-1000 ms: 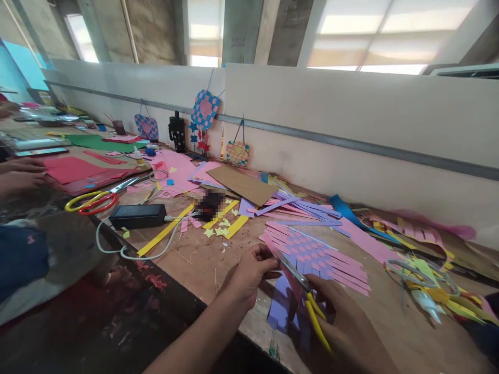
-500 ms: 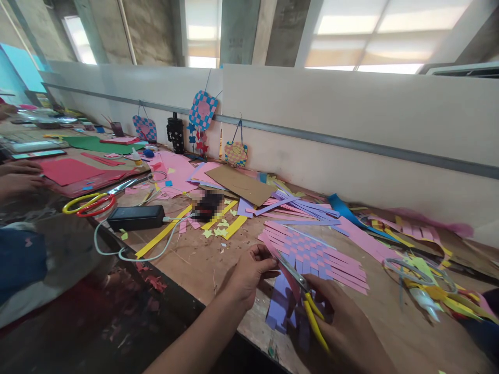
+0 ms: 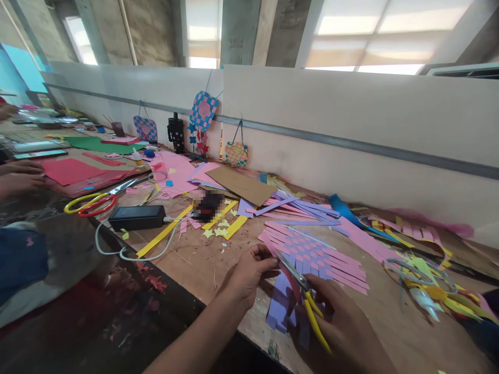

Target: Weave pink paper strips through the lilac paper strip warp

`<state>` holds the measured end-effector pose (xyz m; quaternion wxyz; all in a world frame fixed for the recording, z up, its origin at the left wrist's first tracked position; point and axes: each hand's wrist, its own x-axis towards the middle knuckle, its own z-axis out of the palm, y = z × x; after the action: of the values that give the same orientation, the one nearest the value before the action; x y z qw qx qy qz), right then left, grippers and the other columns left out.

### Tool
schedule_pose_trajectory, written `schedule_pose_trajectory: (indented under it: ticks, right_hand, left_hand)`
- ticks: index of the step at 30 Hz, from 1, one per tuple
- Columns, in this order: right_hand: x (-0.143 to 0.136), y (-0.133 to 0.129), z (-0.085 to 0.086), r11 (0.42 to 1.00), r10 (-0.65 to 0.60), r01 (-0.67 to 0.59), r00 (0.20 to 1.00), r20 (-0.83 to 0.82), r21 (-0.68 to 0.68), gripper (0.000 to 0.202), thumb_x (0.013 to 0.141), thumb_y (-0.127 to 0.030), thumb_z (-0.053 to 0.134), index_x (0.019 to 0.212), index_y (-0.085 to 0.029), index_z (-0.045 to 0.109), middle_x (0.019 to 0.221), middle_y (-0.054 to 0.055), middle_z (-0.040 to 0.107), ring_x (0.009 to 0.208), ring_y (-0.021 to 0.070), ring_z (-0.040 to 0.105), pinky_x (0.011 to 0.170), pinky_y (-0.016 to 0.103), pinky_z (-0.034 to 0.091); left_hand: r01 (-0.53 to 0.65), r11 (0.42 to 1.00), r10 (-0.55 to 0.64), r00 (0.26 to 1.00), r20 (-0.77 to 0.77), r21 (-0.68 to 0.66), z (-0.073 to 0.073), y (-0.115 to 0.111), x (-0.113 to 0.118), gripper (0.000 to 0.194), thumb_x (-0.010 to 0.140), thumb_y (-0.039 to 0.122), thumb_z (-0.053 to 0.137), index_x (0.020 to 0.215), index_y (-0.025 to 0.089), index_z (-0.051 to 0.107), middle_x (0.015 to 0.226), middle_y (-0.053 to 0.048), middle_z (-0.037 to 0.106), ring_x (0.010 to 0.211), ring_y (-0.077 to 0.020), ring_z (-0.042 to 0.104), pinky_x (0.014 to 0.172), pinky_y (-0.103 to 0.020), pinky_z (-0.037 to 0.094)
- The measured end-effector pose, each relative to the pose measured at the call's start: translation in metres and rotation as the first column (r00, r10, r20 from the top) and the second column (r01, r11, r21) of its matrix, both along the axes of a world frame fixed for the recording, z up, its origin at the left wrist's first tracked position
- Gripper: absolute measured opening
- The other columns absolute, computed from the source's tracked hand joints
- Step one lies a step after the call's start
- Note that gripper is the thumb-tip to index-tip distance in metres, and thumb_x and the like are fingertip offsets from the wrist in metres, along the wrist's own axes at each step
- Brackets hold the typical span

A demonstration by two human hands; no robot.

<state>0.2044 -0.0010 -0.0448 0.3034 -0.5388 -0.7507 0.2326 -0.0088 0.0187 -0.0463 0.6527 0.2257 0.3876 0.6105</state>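
Observation:
My right hand (image 3: 339,317) grips a pair of scissors (image 3: 312,306) by its yellow handles. The scissor blades point up and left and lie close along a pink paper strip (image 3: 287,278). My left hand (image 3: 251,270) pinches the upper end of that strip between thumb and fingers, beside the blade tips. Behind both hands a woven mat of pink and purple paper strips (image 3: 307,249) lies on the table, with loose pink ends at both sides. Its purple strips (image 3: 278,304) spread toward me below the scissors, partly covered by my right hand.
A black power bank (image 3: 136,217) with a white cable lies left, near larger red-and-yellow scissors (image 3: 97,201). Brown cardboard (image 3: 241,184) and purple strips (image 3: 300,205) lie behind the mat. A glue bottle (image 3: 424,302) is at right. Another person's hand (image 3: 21,174) rests far left.
Both hands, the scissors and the pink strip stay almost exactly where they were. The whole view has shifted only very slightly.

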Motion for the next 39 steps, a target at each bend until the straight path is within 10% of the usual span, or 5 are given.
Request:
schedule_pose_trajectory:
  ticks: [39]
  right_hand:
    - [0.012,0.01,-0.009,0.998,0.059,-0.058,0.995,0.077,-0.02,0.044,0.085,-0.05,0.07,0.123,-0.029,0.074,0.109,0.007,0.075,0.088,0.025,0.07,0.075,0.032,0.056]
  left_hand:
    - [-0.008,1.0,0.008,0.999,0.046,-0.013,0.001,-0.001,0.0,0.042,0.051,0.021,0.098,0.084,0.014,0.072,0.081,-0.005,0.074,0.066,-0.0139,0.067,0.068,-0.026,0.055]
